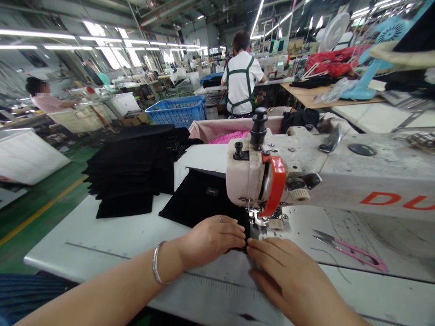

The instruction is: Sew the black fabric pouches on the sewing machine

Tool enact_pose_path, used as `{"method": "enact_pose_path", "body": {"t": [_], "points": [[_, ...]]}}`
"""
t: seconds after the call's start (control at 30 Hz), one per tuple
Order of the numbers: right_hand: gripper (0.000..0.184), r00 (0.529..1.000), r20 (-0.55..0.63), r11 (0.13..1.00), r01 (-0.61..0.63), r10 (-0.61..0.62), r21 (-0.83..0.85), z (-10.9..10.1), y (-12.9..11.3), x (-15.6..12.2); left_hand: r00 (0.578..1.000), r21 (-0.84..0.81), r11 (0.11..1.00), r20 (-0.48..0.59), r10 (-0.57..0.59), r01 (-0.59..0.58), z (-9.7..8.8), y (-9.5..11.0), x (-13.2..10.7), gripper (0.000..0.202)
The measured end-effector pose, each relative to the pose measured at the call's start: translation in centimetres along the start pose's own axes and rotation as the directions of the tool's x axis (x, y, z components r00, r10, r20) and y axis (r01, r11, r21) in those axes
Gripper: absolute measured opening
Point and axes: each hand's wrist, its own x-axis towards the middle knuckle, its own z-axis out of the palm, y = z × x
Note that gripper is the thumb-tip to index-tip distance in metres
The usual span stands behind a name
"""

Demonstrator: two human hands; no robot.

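A black fabric piece [200, 199] with a small label lies flat on the white sewing table [102, 235], its near edge under the presser foot [267, 217] of a white sewing machine [340, 176]. My left hand [212, 237], a bangle on the wrist, rests on the fabric's near edge with fingers curled and pressed together. My right hand [288, 276] lies flat just in front of the presser foot, fingertips touching the fabric edge beside the left hand's fingers.
A stack of black fabric pieces [132, 167] sits at the table's far left. Pink thread snips [353, 251] lie to the right. A blue basket [178, 111] and a pink-lined bin [217, 129] stand behind. A person in a white shirt [242, 74] works farther back.
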Motion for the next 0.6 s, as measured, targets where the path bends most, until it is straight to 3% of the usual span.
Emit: {"method": "enact_pose_path", "body": {"t": [0.2, 0.43, 0.6], "points": [[0.027, 0.998, 0.057, 0.993, 0.014, -0.007, -0.114, 0.3, 1.3, 1.0, 0.999, 0.042, 0.998, -0.030, -0.041, 0.042, -0.2, -1.7, 1.1, 0.023], [0.032, 0.999, -0.027, 0.986, 0.014, -0.019, -0.165, 1.0, 2.3, 1.5, 0.984, 0.058, 0.985, -0.090, -0.154, 0.160, 0.1, -3.6, 2.2, 0.020], [0.030, 1.000, -0.020, 0.985, 0.018, -0.022, -0.173, 1.6, 2.4, 1.5, 0.961, 0.102, 0.962, -0.139, -0.240, 0.255, 0.5, -4.8, 2.5, 0.017]]}}
